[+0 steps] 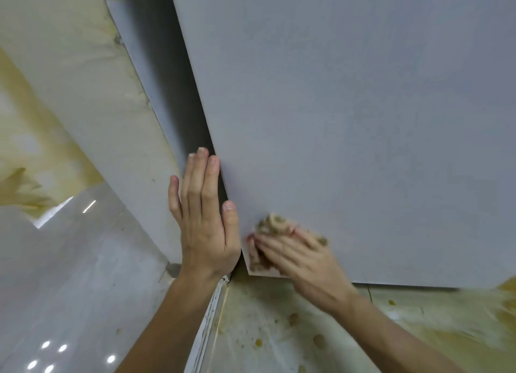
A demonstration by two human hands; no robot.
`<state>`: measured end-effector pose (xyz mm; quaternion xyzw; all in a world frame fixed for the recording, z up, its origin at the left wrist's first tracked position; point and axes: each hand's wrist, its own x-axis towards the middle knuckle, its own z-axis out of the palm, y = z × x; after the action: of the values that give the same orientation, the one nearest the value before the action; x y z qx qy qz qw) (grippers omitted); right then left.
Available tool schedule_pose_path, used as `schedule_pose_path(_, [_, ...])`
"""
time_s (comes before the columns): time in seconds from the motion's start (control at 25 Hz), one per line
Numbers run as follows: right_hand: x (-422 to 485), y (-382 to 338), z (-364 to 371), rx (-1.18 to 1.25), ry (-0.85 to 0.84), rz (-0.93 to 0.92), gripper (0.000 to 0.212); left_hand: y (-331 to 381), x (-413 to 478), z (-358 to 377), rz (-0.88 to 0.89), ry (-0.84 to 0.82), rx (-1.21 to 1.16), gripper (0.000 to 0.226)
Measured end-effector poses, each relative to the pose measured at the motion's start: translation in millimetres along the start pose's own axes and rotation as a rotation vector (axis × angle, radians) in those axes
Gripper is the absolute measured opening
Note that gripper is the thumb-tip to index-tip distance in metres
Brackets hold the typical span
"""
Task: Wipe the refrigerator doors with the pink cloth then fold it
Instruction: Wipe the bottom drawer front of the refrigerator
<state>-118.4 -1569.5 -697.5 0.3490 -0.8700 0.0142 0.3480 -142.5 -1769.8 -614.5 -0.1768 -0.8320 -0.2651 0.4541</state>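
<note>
My left hand (205,213) lies flat, fingers straight and close together, along the left edge of the plain grey door (349,121), with the thumb resting on the door's face. My right hand (296,257), blurred, presses the cloth (269,224) against the door's lower left corner with fingers stretched out over it; the cloth is bunched, pinkish by my fingertips and brownish above them. Under the door is a pale sheet (279,330) dotted with yellow-brown spots, and to the left glossy tiles (69,303) reflect small lights.
</note>
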Motion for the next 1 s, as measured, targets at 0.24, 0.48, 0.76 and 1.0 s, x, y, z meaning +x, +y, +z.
schedule_pose_path(0.24, [155,21,-111,-0.004,0.68,0.359,0.055,10,23,-5,-0.038,0.157,-0.168,0.058])
schedule_pose_path(0.48, [83,5,-48,-0.064,0.37,0.165,0.047,12,30,-4,-0.039,0.212,-0.209,0.057])
schedule_pose_path(0.76, [-64,24,-6,-0.083,-0.249,-0.05,0.07,20,-2,18,0.052,0.046,-0.021,0.069])
schedule_pose_path(1.0, [4,75,-94,-0.042,0.351,0.17,0.046,43,-8,27,0.091,0.023,0.092,0.083])
